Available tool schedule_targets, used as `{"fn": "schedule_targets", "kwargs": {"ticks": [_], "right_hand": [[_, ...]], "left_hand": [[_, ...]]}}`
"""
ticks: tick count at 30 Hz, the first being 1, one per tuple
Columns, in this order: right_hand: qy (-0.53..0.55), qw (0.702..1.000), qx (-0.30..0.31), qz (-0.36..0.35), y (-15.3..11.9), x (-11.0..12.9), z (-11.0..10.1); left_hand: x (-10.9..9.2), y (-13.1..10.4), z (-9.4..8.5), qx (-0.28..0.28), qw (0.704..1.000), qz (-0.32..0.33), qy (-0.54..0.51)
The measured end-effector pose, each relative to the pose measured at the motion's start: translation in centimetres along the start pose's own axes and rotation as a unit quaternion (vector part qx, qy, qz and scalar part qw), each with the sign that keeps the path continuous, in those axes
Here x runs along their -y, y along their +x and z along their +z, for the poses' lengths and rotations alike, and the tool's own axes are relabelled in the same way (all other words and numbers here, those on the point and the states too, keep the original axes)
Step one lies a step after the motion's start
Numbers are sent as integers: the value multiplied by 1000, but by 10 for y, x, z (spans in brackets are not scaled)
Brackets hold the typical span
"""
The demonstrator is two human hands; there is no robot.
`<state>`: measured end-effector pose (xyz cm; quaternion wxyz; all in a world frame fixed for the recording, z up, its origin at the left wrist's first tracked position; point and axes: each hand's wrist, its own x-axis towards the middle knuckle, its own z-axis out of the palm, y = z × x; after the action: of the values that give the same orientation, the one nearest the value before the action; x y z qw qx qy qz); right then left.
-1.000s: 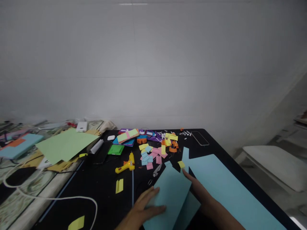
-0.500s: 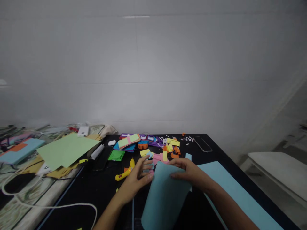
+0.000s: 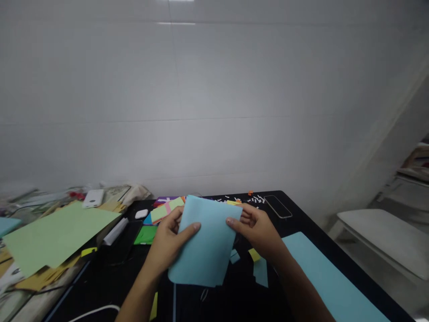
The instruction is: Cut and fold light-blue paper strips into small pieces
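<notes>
Held up in front of me above the black table is a light blue sheet of paper [image 3: 208, 246], which looks folded, with its edges lying close together. My left hand [image 3: 170, 239] grips its left side, thumb on the near face and fingers behind. At the upper right corner my right hand [image 3: 256, 226] pinches it the same way. Below the right wrist lie a small blue paper piece [image 3: 260, 272] and a yellow paper piece [image 3: 254, 255]. The handles of what may be scissors [image 3: 204, 294] show under the sheet's lower edge.
A large blue sheet [image 3: 330, 279] lies at the right. Green sheets [image 3: 60, 232] cover clutter on the left. Farther back are a bundle of coloured paper strips [image 3: 166, 210], a white case [image 3: 141, 214], paper scraps [image 3: 256, 199] and a phone-shaped frame [image 3: 278, 206]. A white chair [image 3: 385, 237] stands right.
The blue paper has risen from a curved, loosely bent shape to a flatter one facing me. My left hand, open beside it before, now grips its left side. The view has shifted slightly.
</notes>
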<state>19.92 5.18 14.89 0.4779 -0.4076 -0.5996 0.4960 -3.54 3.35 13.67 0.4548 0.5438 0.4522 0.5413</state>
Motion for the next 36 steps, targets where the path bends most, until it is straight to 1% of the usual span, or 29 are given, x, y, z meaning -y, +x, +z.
{"fn": "schedule_targets", "kwargs": {"ticks": [3, 5, 8, 11, 19, 24, 31, 33, 34, 35, 36], "right_hand": [[39, 999, -20, -16, 4, -8, 5], [35, 998, -40, -25, 4, -10, 8], [23, 998, -48, -16, 1, -8, 10], [7, 999, -42, -12, -4, -5, 9], [-61, 997, -37, -34, -8, -4, 8], [-64, 997, -22, -40, -8, -6, 7], [-78, 995, -15, -62, -9, -9, 7], [-91, 993, -10, -74, -10, -9, 8], [-97, 992, -5, -76, -10, -8, 8], [-103, 992, 2, -77, -11, -8, 9], [-111, 991, 10, -76, -13, -7, 9]], "left_hand": [[0, 0, -1, -19, 1000, -21, -12], [-2, -1, 0, -24, 999, -38, -24], [-2, -4, 2, -30, 998, -53, -32], [0, -5, 3, -31, 998, -60, -16], [-1, -5, 7, -53, 996, -59, 32], [6, -4, 4, -65, 995, -55, 57], [13, -3, -2, -47, 995, -61, 58], [12, -4, -2, -46, 996, -40, 66], [10, -5, -2, -55, 995, -11, 79], [8, -8, -1, -76, 991, 32, 105], [6, -11, 0, -105, 980, 87, 143]]}}
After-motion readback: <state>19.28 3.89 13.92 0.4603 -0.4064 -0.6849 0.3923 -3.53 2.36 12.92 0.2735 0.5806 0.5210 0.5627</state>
